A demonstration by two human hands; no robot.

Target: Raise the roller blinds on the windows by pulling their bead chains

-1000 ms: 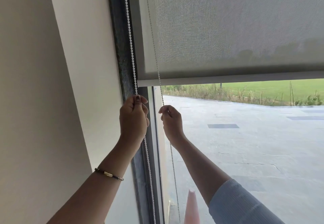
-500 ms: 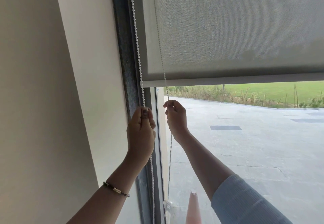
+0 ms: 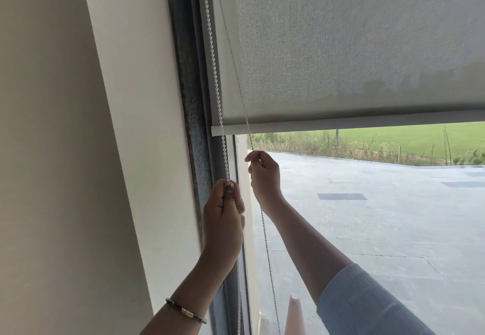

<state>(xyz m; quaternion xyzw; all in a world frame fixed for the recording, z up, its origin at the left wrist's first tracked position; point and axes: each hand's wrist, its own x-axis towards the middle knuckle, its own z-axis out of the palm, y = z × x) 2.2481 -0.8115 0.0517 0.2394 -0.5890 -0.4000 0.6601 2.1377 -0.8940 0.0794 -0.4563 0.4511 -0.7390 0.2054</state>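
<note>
A grey roller blind [image 3: 354,46] covers the upper half of the window, its bottom bar [image 3: 341,124] just above my hands. The white bead chain [image 3: 214,72] hangs along the dark window frame in two strands. My left hand [image 3: 223,219] is closed on the front strand, below the blind's left corner. My right hand [image 3: 263,174] pinches the rear strand [image 3: 266,240] a little higher and to the right, close to the glass. Both strands run on down past my wrists.
A cream wall [image 3: 65,151] fills the left side, next to the dark window frame [image 3: 194,124]. Through the glass I see a paved yard [image 3: 393,216], grass beyond it, and the tip of an orange cone [image 3: 295,316] at the bottom.
My left hand has moved down along the front strand, holding it. My right hand stays near the same height on the rear strand. The view has shifted slightly.
</note>
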